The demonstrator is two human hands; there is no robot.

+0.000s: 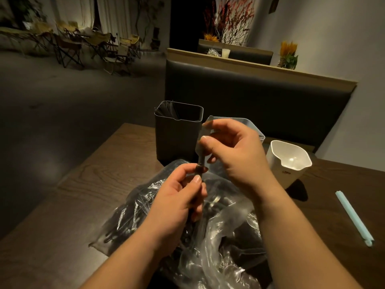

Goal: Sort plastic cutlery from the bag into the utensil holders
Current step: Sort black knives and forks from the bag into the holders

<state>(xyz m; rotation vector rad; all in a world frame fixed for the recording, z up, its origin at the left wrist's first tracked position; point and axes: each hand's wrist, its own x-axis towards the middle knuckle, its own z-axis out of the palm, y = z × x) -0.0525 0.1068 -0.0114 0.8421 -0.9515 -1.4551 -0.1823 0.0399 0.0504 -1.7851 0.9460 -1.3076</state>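
Observation:
A clear plastic bag (218, 236) of dark plastic cutlery lies on the wooden table in front of me. Above it my left hand (179, 197) grips the lower part of a dark utensil (201, 161) that stands upright. My right hand (233, 147) pinches its upper end with thumb and forefinger. Behind the hands stand three holders: a black one (177, 132) with several dark pieces inside, a clear bluish one (250, 124) mostly hidden by my right hand, and a white one (289, 161) that looks empty. What kind of utensil I hold is hidden.
A light blue stick-like item (354, 217) lies on the table (93, 197) at the right. A black padded bench back (260, 101) stands behind the holders. The table's left edge drops to open floor, with folding chairs (68, 44) far back.

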